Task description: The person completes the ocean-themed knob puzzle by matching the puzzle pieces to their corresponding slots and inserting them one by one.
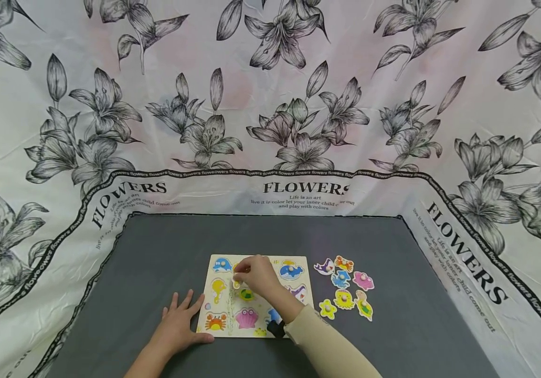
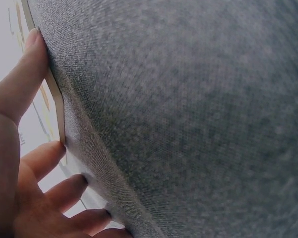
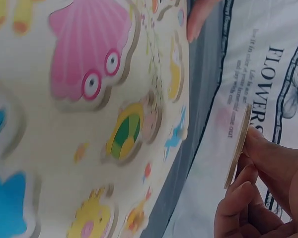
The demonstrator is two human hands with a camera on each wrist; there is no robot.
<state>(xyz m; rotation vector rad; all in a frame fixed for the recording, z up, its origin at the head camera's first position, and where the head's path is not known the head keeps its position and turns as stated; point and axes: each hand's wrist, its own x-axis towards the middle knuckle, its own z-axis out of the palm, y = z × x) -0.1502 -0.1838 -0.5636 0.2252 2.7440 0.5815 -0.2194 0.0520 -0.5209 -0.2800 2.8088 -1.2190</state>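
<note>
A wooden sea-animal puzzle board [image 1: 206, 294] lies flat on the dark grey table. My left hand [image 1: 176, 323] rests at its lower left corner, fingers spread, with the thumb [image 2: 27, 69] and index finger [image 2: 45, 157] touching the board's edges. Over the upper middle of the board, my right hand [image 1: 258, 275] pinches a thin wooden puzzle piece [image 3: 238, 148] between thumb and fingers. That piece is edge-on in the right wrist view, so its picture is hidden. A blue knobbed piece [image 1: 222, 265] sits at the board's top left. Printed recesses show a pink shell shape [image 3: 92, 49] and a turtle [image 3: 126, 131].
Right of the board lie several loose knobbed pieces, including a crab [image 1: 343, 263], a pink fish [image 1: 363, 281], a yellow octopus [image 1: 344, 299], a yellow starfish [image 1: 328, 309] and a turtle [image 1: 363, 306]. Flower-printed cloth [image 1: 305, 142] surrounds the table. A black device [image 1: 276, 329] is at my right wrist.
</note>
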